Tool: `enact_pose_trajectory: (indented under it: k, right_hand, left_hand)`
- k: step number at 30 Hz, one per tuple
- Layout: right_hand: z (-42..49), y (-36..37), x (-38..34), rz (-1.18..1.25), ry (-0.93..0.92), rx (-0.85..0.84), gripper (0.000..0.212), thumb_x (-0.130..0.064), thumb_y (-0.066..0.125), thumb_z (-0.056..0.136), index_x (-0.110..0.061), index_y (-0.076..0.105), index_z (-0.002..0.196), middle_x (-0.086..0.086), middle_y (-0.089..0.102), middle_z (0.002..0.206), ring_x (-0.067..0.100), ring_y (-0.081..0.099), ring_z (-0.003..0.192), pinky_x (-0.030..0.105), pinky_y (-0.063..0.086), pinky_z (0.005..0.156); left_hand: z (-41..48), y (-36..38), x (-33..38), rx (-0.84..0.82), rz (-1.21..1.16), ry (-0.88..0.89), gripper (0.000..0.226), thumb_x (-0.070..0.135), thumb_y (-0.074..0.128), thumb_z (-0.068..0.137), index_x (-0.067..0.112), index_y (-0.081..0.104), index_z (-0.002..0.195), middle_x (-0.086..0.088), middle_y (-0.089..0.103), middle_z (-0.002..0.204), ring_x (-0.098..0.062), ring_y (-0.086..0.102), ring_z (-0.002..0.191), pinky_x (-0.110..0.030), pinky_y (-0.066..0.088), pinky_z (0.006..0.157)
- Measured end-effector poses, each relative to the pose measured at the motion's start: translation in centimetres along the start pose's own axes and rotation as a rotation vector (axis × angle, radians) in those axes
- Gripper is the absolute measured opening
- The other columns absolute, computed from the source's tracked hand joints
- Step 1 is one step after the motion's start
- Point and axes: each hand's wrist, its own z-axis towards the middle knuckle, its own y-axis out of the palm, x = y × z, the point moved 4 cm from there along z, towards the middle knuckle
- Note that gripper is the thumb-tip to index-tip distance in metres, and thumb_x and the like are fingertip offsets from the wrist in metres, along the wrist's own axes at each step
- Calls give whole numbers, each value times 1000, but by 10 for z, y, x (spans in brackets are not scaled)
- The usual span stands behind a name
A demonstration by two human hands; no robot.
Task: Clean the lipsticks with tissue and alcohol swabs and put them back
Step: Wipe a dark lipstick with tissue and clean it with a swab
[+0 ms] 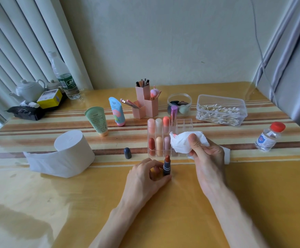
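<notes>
lipstick (166, 165) is pinched upright on the table (181, 203) by the left hand (145, 176), bullet wound out and bare. a crumpled tissue (186, 140) is gripped in the right hand (206, 158) near it, one tip smudged red, so a clean fold should be turned down first. light strokes are advised, base kept planted, or the bullet could get snapped. dark cap (127, 153) is stood just left, clear organizer (163, 140) right behind, swabs (220, 110) and alcohol bottle (269, 136) off to the right
</notes>
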Motion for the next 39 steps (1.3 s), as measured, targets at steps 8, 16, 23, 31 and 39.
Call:
enact_pose_trajectory:
  k: [8,16,23,31,39]
  right_hand:
    - [0,-3,-2,24,-15,49,51,-66,87,69,-20,84,90,3,78,97,24,66,103,45,50,91]
    - [0,-5,-6,68,0,81,15,-38,74,85,-29,84,82,-8,79,96,11,72,103,33,54,84]
    - [1,-6,-5,75,-11,116,13,-36,74,87,-28,84,84,-7,80,98,12,73,105,31,55,82]
    - [0,-5,-6,73,-5,123,13,-37,75,84,-29,85,82,-7,80,95,12,73,102,37,55,87]
    - [-1,-4,-6,51,6,115,14,-41,75,83,-31,85,82,-7,80,95,15,73,104,39,54,88]
  left_hand:
    - [-5,-8,-6,-10,-62,-5,50,61,85,73,35,73,113,18,62,86,-9,60,73,-10,44,60]
    - [-12,-66,-36,278,-184,-70,31,51,84,76,30,73,97,11,62,82,-17,58,60,-22,48,55]
    - [-12,-46,-25,20,-222,18,59,61,86,72,29,73,120,13,69,96,-19,67,68,-23,56,58]
    - [8,-8,2,-26,-127,44,42,58,88,71,37,76,105,18,65,89,-9,62,69,-14,49,62]
    - [5,-24,-15,128,-183,-36,22,37,88,81,29,79,99,21,74,103,-9,61,57,-21,52,57]
